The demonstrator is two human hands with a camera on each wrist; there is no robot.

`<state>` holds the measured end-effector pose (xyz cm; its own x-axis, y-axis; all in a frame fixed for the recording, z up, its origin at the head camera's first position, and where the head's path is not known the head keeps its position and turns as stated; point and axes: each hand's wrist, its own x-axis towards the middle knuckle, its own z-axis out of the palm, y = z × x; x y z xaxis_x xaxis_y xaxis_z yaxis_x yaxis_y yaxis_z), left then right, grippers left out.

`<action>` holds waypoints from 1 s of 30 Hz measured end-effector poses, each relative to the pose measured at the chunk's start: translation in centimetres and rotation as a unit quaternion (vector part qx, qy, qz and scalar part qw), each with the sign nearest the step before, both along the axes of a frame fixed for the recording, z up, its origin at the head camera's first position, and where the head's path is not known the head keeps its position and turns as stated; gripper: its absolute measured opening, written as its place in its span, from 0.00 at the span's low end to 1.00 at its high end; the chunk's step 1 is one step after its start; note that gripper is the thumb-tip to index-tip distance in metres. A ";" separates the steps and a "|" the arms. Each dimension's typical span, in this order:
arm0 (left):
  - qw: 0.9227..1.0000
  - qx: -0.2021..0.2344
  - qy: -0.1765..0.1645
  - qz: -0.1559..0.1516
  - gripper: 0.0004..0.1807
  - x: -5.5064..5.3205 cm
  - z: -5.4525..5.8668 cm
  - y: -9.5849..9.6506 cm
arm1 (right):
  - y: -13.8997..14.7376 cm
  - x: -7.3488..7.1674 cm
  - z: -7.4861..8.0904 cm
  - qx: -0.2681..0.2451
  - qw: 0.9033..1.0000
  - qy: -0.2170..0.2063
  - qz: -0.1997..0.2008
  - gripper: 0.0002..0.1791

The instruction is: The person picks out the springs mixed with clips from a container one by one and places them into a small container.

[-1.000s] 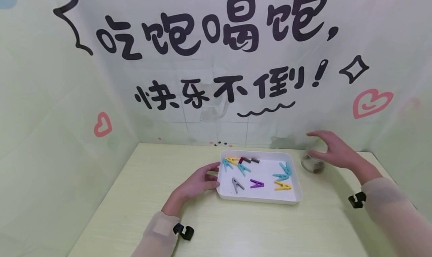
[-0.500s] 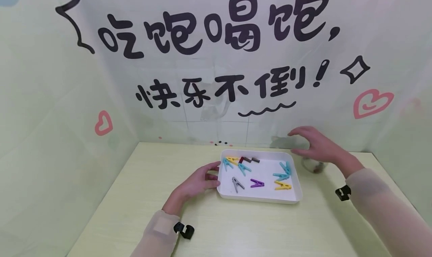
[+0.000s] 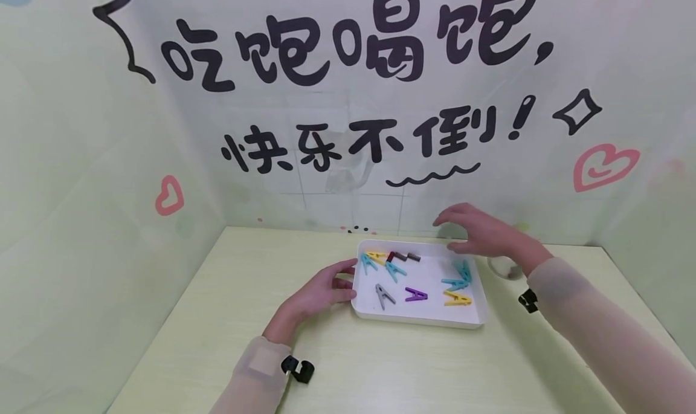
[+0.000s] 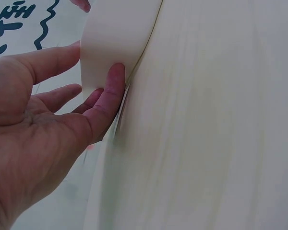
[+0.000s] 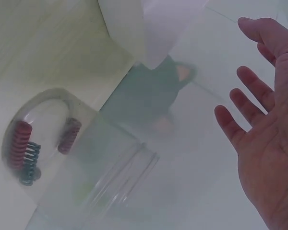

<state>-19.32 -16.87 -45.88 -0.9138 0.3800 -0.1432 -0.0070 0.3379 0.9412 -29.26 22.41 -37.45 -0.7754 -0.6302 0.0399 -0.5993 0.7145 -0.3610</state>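
Observation:
A white tray (image 3: 418,321) holds several plastic clothespins: a grey one (image 3: 383,297), a purple one (image 3: 417,294), and several in yellow and teal at both ends. Small dark ribbed pieces (image 3: 413,257) lie along its back wall. My left hand (image 3: 318,292) rests its fingertips on the tray's left outer wall, as the left wrist view confirms. Above the back right corner my right hand (image 3: 481,230) hovers with fingers spread, nothing between them. Beside it stands a clear jar (image 5: 110,163), with red ribbed pieces (image 5: 21,143) and a teal one (image 5: 30,164) inside.
The pale wooden table (image 3: 261,257) carries the tray near its back edge. Behind it hangs a white printed sheet (image 3: 304,112) with large dark characters, and similar sheets close off both sides. In the head view, the right forearm partly covers the jar.
My right hand has moved left from over the jar to above the tray's back right corner. The left hand stays at the tray, and the clothespins lie as before.

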 end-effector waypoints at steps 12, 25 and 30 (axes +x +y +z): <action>1.000 0.001 0.004 -0.004 0.39 -0.2 -0.4 -0.1 | -3.8 -1.1 -0.5 0.084 0.995 -0.018 0.048 0.27; 1.000 0.003 0.000 -0.007 0.39 -0.2 -0.3 -0.1 | -6.4 -1.6 -2.6 0.169 0.982 -0.014 0.084 0.28; 1.000 -0.001 0.000 -0.002 0.39 -0.1 -0.3 -0.1 | -7.0 -1.7 -3.2 0.185 0.979 -0.017 0.087 0.28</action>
